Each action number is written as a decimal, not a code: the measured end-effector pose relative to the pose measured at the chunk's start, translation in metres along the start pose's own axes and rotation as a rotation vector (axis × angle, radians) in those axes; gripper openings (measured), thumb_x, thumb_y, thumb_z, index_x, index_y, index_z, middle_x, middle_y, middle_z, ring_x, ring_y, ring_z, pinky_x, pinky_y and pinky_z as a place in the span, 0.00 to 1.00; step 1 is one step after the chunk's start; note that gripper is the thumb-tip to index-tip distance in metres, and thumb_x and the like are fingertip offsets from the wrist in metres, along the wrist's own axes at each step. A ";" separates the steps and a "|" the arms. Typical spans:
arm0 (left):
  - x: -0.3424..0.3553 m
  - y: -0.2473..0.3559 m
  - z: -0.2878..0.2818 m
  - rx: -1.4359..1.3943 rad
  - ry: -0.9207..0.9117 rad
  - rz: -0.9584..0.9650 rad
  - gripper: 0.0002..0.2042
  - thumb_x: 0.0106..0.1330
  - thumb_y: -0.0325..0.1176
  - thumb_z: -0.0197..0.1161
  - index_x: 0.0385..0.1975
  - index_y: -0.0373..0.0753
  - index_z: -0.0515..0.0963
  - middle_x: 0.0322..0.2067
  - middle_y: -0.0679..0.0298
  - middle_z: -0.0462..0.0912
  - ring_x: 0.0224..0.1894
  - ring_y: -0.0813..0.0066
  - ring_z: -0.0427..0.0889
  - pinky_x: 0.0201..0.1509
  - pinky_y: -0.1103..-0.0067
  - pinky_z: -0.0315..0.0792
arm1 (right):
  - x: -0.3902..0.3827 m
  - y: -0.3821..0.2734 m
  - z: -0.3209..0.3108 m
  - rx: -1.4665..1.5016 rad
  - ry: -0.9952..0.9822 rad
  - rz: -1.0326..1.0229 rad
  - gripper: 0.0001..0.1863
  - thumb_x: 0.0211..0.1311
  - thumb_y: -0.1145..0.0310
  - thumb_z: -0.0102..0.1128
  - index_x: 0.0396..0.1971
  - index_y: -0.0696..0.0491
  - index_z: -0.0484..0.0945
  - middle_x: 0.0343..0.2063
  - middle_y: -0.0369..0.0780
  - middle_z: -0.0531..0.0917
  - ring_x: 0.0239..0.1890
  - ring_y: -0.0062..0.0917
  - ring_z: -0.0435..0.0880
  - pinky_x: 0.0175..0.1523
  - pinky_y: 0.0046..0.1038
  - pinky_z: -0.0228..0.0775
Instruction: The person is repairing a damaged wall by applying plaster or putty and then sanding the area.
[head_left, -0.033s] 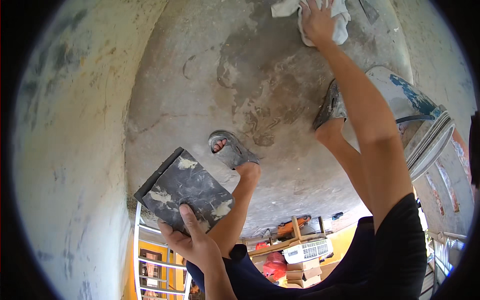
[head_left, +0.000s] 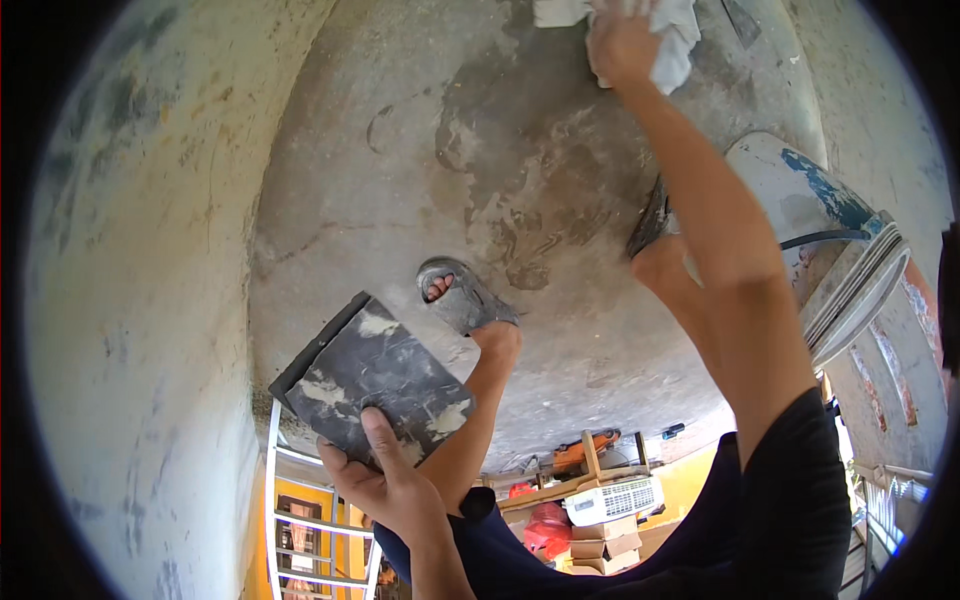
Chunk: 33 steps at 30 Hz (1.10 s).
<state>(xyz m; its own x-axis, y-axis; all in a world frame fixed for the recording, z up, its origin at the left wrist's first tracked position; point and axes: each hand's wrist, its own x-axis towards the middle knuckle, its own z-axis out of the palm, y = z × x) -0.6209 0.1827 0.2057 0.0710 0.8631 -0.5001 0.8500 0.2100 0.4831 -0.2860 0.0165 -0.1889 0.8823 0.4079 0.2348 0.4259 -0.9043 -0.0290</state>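
My left hand (head_left: 390,475) is closed on the lower edge of a dark, flat rectangular plate (head_left: 370,360). Pale plaster-like smears mark its face, and a thick black strip runs along its far edge. At the top of the view, my right arm reaches far out. My right hand (head_left: 622,50), partly blurred, is pressed onto a bunched white cloth (head_left: 678,48) on the grey concrete floor (head_left: 350,190). Another white piece (head_left: 560,12) shows left of the hand; I cannot tell whether it belongs to the same cloth. Damp dark patches spread across the floor below the cloth.
A thin flat blade-like piece (head_left: 742,22) lies at the far right. My sandalled foot (head_left: 462,300) stands mid-floor. To the right are a paint-stained pale container (head_left: 790,180) and stacked light rims (head_left: 860,300). A stained wall (head_left: 150,280) rises left; a white ladder (head_left: 272,500) stands near it.
My right hand has shifted slightly left over the cloth, and the cloth has moved a little with it. My left hand and the plate have barely moved.
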 end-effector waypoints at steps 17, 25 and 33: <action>0.000 0.001 0.011 0.085 -0.068 0.133 0.18 0.76 0.37 0.61 0.55 0.29 0.70 0.47 0.57 0.79 0.46 0.77 0.79 0.50 0.81 0.74 | -0.044 -0.045 -0.060 0.036 -0.551 -0.495 0.30 0.57 0.66 0.62 0.62 0.31 0.76 0.70 0.31 0.67 0.69 0.30 0.66 0.61 0.60 0.64; 0.003 0.008 0.019 0.101 -0.022 0.217 0.19 0.76 0.36 0.60 0.57 0.29 0.70 0.47 0.57 0.79 0.46 0.78 0.79 0.50 0.82 0.76 | -0.026 0.152 -0.026 -0.135 -0.449 0.402 0.23 0.68 0.63 0.50 0.62 0.47 0.75 0.46 0.54 0.83 0.57 0.50 0.78 0.56 0.50 0.71; -0.001 0.025 0.022 0.043 -0.063 0.178 0.18 0.76 0.36 0.61 0.56 0.30 0.69 0.46 0.57 0.80 0.46 0.78 0.80 0.49 0.82 0.76 | -0.142 -0.173 -0.060 0.419 -0.483 -0.383 0.18 0.70 0.58 0.53 0.38 0.58 0.83 0.43 0.52 0.82 0.40 0.46 0.83 0.50 0.52 0.74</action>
<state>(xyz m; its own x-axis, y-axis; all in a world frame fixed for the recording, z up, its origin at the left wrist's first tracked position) -0.5878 0.1769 0.2021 0.2536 0.8539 -0.4544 0.8426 0.0357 0.5374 -0.4970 0.1076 -0.1590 0.6054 0.7821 -0.1473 0.6768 -0.6033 -0.4219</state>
